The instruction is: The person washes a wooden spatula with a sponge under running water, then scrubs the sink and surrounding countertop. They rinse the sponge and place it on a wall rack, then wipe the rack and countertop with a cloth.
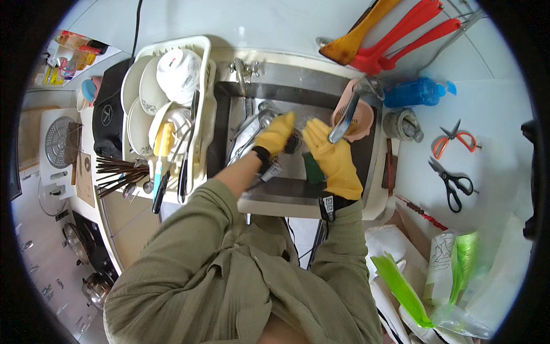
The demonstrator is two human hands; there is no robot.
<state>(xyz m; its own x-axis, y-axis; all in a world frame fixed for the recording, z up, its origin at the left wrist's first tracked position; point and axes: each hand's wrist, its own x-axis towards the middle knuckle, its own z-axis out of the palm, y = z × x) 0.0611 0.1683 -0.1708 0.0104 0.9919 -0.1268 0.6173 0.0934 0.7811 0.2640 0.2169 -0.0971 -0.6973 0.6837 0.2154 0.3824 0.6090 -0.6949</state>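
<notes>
Both my hands wear yellow rubber gloves and hang over the stainless steel sink [296, 172]. My left hand [275, 134] is beside a pile of metal utensils [247, 139] at the sink's left; its inner side is hidden, so a grip cannot be made out. A rounded metal bowl like a ladle's [266, 116] shows just behind it. Palm up, my right hand [333, 159] lies open under the end of a metal faucet spout [346, 120], with nothing seen in it. A dark green scouring pad [315, 168] lies between the hands, partly behind the right one.
Left stands a white dish rack [209, 129] with plates, bowls, knives and chopsticks [122, 170]. A pink strainer basket [364, 114] sits in the sink's right corner. Beyond are a blue bottle [410, 92], a stone mortar [399, 122] and two scissors [455, 182]. Red-handled utensils [399, 34] hang above.
</notes>
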